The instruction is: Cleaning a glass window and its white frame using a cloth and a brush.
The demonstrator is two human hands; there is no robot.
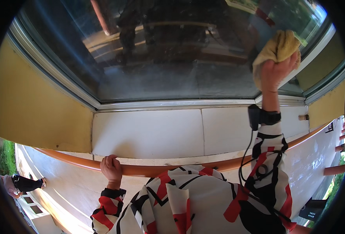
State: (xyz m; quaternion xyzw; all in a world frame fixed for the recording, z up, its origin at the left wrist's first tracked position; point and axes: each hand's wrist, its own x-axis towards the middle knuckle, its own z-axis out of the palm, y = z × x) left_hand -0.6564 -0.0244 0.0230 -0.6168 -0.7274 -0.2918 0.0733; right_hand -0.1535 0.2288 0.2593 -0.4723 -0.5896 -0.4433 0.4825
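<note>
My right hand (277, 70) presses a yellow cloth (280, 46) against the right side of a large window pane (160, 64), near its metal frame. A black band with a cable sits on my right wrist. At the lower left, my left hand (111, 169) is closed around an orange-brown handrail (140, 170) that runs in front of my body. Between the rail and the window lies a white tiled sill (149, 131). The glass shows reflections of pillars and greenery.
Yellow wall (38, 96) flanks the window at left, with more at right. A small brownish object (303, 117) lies at the sill's right end. Another person (23, 183) is on the walkway at lower left. Reddish pillars (335, 170) stand at far right.
</note>
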